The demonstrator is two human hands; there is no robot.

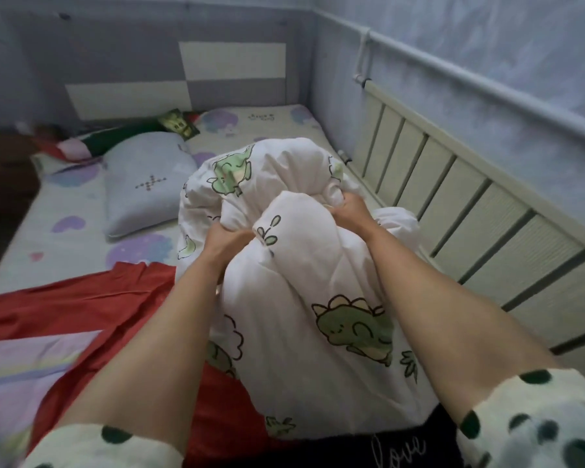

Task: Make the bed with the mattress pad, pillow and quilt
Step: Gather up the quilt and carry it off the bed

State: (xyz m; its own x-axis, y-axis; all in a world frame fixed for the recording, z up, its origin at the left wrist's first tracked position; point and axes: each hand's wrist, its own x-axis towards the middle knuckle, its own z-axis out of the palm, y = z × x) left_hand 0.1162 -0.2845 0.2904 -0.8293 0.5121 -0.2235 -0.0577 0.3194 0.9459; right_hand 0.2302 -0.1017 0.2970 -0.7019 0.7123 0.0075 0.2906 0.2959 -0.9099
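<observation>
A white quilt (294, 288) printed with green dinosaurs lies bunched in a heap on the bed in front of me. My left hand (225, 243) grips a fold on the heap's left side. My right hand (350, 209) grips another fold further back on the right. The mattress pad (71, 211), cream with purple hearts and clouds, covers the bed. A pale lilac pillow (142, 187) with a small cross pattern lies on it, left of the quilt and apart from it.
A red and pastel striped blanket (65, 319) is spread at the near left. A cream slatted rail (480, 228) runs along the bed's right side. Dark green and pink cushions (115, 138) lie at the padded headboard (190, 76). A dark item (402, 449) with white lettering lies nearest me.
</observation>
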